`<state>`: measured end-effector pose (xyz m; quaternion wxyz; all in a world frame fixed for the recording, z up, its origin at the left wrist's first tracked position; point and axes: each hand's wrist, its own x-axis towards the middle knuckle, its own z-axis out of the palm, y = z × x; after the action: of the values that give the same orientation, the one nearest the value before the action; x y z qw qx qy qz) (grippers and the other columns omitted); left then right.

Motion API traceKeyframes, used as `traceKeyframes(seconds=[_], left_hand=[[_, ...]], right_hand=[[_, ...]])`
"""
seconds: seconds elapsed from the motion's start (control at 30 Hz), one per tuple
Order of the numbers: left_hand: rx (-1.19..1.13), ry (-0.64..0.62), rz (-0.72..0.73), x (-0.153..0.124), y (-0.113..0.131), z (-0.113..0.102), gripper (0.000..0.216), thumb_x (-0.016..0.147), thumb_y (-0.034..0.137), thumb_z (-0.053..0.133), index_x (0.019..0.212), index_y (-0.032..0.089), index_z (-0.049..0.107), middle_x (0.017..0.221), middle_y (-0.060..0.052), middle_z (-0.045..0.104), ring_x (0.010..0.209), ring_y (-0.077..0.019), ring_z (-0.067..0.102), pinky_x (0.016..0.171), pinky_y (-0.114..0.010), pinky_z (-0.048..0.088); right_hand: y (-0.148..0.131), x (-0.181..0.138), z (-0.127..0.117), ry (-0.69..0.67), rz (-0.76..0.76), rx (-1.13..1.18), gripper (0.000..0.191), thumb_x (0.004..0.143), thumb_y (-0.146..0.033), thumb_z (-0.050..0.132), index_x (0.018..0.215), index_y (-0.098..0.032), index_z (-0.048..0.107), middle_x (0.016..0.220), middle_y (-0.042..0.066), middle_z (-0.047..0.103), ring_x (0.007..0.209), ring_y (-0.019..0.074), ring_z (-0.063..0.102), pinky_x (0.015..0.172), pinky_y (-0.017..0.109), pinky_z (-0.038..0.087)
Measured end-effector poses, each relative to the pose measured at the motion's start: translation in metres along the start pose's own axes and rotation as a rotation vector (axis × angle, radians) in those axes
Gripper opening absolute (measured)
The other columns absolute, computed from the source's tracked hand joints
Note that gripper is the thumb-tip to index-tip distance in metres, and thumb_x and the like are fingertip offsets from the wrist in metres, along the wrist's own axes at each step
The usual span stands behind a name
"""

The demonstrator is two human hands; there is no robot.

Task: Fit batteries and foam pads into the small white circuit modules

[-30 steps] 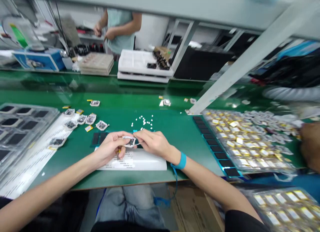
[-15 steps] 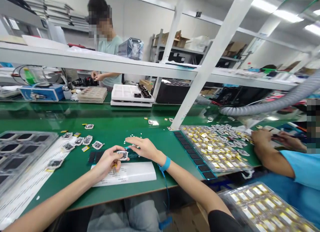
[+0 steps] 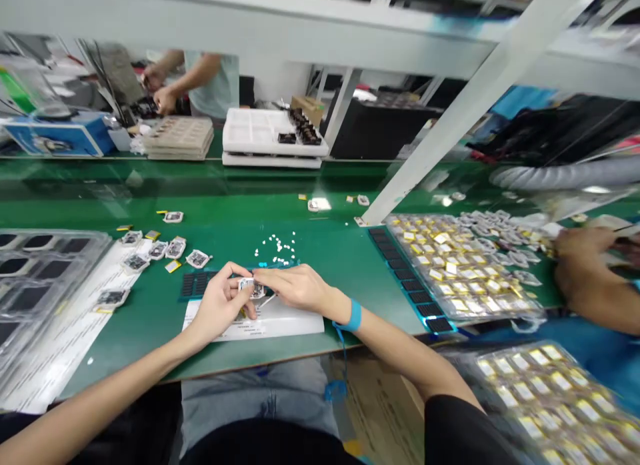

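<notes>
My left hand [image 3: 223,299] pinches a small white-framed device casing [image 3: 251,289] with electronics inside, above the front of the bench. A yellowish part shows below it, between the fingers. My right hand [image 3: 296,288] comes in from the right, its fingers pressed together and the tips at the casing's upper right edge. From under that hand a thin pale stick-like thing [image 3: 269,300] sticks out; what the fingers grip is hidden. Beneath both hands lies a white printed sheet [image 3: 295,323]. Several small white pieces [image 3: 281,259] are scattered just beyond them, beside a dark pad strip [image 3: 193,285].
More casings [image 3: 175,247] and a clear tray [image 3: 55,268] are at left. On the right, a tray of yellow-edged cells [image 3: 450,268] lies beside a strip of black pads [image 3: 413,285]. A slanted post [image 3: 440,145] rises behind. Another person's hand [image 3: 583,251] works at far right.
The view has tilted down. My right hand has lowered from above the casing to its right edge, its fingers now closer together. My left hand still holds the casing.
</notes>
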<state>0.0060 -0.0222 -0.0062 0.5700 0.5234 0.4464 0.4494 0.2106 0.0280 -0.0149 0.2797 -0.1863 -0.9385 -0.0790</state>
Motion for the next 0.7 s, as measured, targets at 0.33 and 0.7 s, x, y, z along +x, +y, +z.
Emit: traceKeyframes(seconds=[0.33, 0.7], left_hand=[[0.159, 0.124, 0.140, -0.004, -0.015, 0.003, 0.025, 0.087, 0.033, 0.072, 0.086, 0.020, 0.051, 0.059, 0.003, 0.066, 0.047, -0.0159, 0.069, 0.044, -0.020, 0.052], [0.223, 0.013, 0.291, -0.001, -0.014, -0.004, 0.022, 0.092, 0.023, 0.068, 0.088, 0.022, 0.046, 0.084, -0.002, 0.076, 0.054, -0.0156, 0.073, 0.048, -0.024, 0.060]], right_hand=[[-0.018, 0.000, -0.005, -0.191, 0.118, 0.023, 0.040, 0.100, -0.006, 0.031, 0.130, -0.005, 0.059, 0.132, 0.017, 0.068, 0.094, 0.0207, 0.077, 0.058, 0.028, 0.058], [-0.005, 0.008, -0.007, -0.006, 0.398, 0.661, 0.026, 0.101, -0.037, 0.056, 0.100, -0.013, 0.066, 0.072, 0.000, 0.070, 0.058, 0.0086, 0.056, 0.056, 0.022, 0.040]])
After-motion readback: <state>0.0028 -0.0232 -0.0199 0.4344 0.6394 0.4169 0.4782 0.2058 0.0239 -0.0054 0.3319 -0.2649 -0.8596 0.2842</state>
